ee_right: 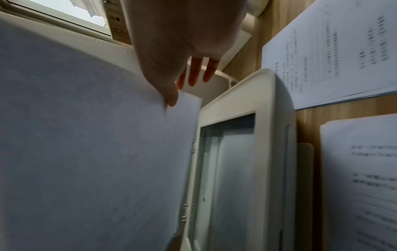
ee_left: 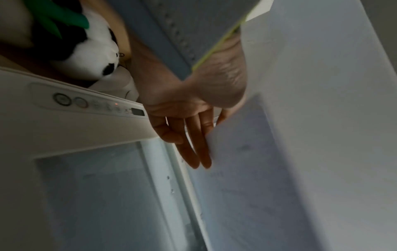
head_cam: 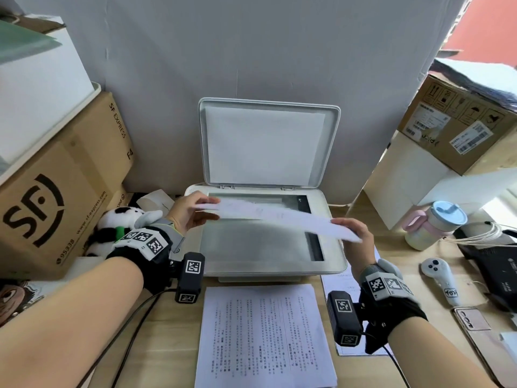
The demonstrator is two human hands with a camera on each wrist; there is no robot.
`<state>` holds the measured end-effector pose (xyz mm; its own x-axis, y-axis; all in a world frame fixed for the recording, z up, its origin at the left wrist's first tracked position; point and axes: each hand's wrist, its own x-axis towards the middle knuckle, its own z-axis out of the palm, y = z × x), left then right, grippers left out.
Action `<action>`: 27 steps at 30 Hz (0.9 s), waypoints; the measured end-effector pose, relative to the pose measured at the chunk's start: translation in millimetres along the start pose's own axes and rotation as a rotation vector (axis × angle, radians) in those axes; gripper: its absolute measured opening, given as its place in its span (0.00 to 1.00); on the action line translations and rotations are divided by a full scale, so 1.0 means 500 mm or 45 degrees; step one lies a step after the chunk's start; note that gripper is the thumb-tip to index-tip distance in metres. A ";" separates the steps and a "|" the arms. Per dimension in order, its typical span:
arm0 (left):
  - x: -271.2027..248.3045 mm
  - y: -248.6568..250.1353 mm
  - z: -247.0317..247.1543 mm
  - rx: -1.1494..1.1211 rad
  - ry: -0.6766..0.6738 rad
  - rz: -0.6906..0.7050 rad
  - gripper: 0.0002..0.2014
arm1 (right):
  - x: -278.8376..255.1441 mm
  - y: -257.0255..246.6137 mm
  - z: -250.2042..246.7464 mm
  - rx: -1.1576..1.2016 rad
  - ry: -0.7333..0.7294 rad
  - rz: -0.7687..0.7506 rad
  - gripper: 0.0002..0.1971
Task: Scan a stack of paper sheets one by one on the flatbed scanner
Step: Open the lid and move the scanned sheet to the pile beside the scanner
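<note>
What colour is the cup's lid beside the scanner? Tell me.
Light blue lid on the pale cup; head view.

black-and-white plush panda (head_cam: 117, 222) beside brown sf express cardboard box (head_cam: 56, 197); pastel lidded cup (head_cam: 435, 225), white handheld controller (head_cam: 437, 275), labelled cardboard box (head_cam: 458, 127) at right.

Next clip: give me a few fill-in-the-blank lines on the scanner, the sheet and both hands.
1. The scanner lid stands ____.
2. The sheet is held above the scanner glass by ____ hands: left hand, right hand.
3. The paper stack lies on the desk in ____ of the scanner.
4. The plush toy left of the scanner is a ____.

Missing words: open; both; front; panda
</note>
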<state>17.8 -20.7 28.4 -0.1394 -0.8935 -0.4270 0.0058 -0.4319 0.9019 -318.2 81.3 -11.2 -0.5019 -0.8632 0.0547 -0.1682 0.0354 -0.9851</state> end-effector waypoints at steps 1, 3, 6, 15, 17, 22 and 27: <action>-0.003 -0.012 0.000 0.045 0.006 -0.018 0.09 | -0.007 0.005 -0.006 0.012 -0.020 0.041 0.19; -0.008 -0.040 0.002 0.168 -0.026 -0.058 0.05 | -0.026 0.009 -0.013 0.088 -0.085 0.168 0.19; -0.019 -0.082 0.003 0.334 -0.026 -0.146 0.19 | -0.048 0.029 -0.021 0.091 -0.131 0.279 0.16; -0.027 -0.150 0.014 0.515 0.036 -0.183 0.24 | -0.085 0.062 -0.035 0.048 -0.118 0.508 0.11; -0.026 -0.154 0.022 0.525 0.055 -0.161 0.22 | -0.091 0.066 -0.045 0.029 -0.090 0.498 0.11; -0.020 -0.160 0.049 0.428 0.084 -0.100 0.20 | -0.101 0.078 -0.082 -0.067 -0.151 0.575 0.04; -0.012 -0.142 0.088 0.132 0.085 -0.071 0.15 | -0.118 0.090 -0.132 -0.155 -0.358 0.730 0.12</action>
<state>-25.5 20.6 -30.6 -0.0707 -0.8762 -0.4768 -0.1029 -0.4690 0.8772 -352.3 167.1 -48.2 -0.3024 -0.7888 -0.5352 -0.0430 0.5722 -0.8190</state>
